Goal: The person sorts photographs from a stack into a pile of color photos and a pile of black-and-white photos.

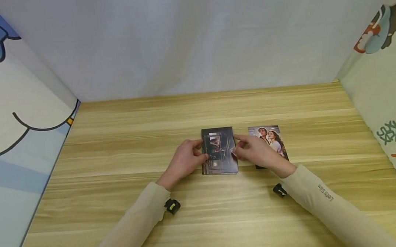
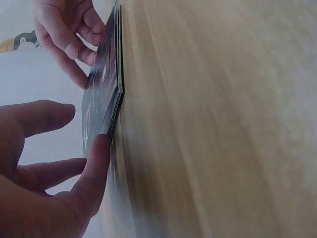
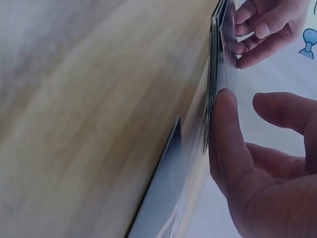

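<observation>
Squaring a small stack of dark glossy picture cards (image 1: 219, 151) at mid-table on the pale wooden tabletop (image 1: 119, 141). Left hand (image 1: 185, 159) pinching the stack's left edge, right hand (image 1: 255, 151) pinching its right edge, fingers curled on both. One portrait photo card (image 1: 268, 139) already laid apart, just right of the stack, partly under the right hand. Most cards yet in the stack, apparently.
</observation>
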